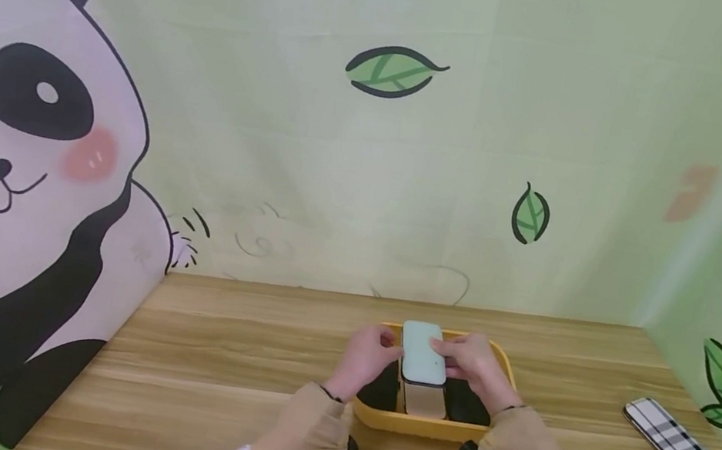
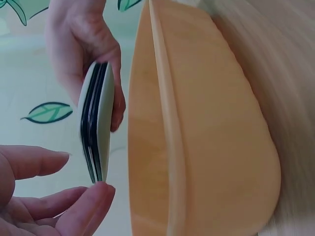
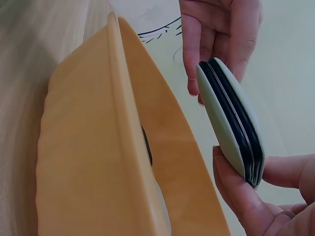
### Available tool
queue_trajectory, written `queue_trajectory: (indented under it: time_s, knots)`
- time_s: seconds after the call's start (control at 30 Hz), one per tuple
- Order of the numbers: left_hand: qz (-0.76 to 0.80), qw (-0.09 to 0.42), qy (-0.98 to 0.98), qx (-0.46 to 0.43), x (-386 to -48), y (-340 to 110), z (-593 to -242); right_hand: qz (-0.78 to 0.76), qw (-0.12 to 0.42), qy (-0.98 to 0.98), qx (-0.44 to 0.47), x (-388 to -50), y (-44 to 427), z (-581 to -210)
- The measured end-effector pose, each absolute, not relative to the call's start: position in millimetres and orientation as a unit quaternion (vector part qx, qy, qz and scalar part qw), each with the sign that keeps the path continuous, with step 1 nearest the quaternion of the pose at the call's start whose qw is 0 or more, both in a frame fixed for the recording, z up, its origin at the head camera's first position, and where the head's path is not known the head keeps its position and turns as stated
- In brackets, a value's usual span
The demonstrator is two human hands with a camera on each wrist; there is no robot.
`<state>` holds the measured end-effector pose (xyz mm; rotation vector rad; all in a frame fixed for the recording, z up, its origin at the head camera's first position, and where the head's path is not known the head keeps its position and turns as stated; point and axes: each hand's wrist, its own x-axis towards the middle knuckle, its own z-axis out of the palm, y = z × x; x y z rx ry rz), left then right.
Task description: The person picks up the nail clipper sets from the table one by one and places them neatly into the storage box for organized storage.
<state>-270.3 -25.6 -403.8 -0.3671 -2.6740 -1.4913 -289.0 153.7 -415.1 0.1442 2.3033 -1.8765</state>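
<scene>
A mint-green glasses case [image 1: 423, 353] with dark edges is held above an orange-yellow basket [image 1: 418, 426]. My right hand [image 1: 475, 363] pinches its right side, thumb on top and fingers below, as the right wrist view shows. At the opposite side is my left hand [image 1: 369, 358]; in the left wrist view its fingertips [image 2: 104, 191] touch or nearly touch the case's edge, and the thumb stands apart from it. Below the mint case, a beige case [image 1: 425, 402] lies in the basket between dark areas whose contents are hard to make out.
A black-and-white plaid case [image 1: 670, 438] lies on the wooden table [image 1: 226, 376] to the right of the basket. Behind the table hangs a green backdrop [image 1: 266, 110] printed with a panda and leaves.
</scene>
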Motion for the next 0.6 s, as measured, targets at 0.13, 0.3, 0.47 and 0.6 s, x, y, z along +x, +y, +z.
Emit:
queue_trajectory:
  time_s: [0.13,0.3,0.47,0.6]
  knots:
    - [-0.468,0.058,-0.874,-0.116,-274.1,-32.3,-405.7,-0.630,0.081,0.771,0.048,-288.5,149.9,-416.2]
    - [-0.458,0.079,-0.880,-0.101,-277.4,-38.3,-407.7,-0.628,0.082,0.772,0.050,-288.9,146.0,-417.8]
    - [-0.446,0.094,-0.887,-0.072,-278.9,-42.5,-413.3,-0.620,0.081,0.779,0.050,-289.6,144.2,-419.6]
    - [-0.438,0.091,-0.893,-0.049,-280.5,-44.4,-421.5,-0.618,0.082,0.780,0.050,-289.3,143.2,-421.7]
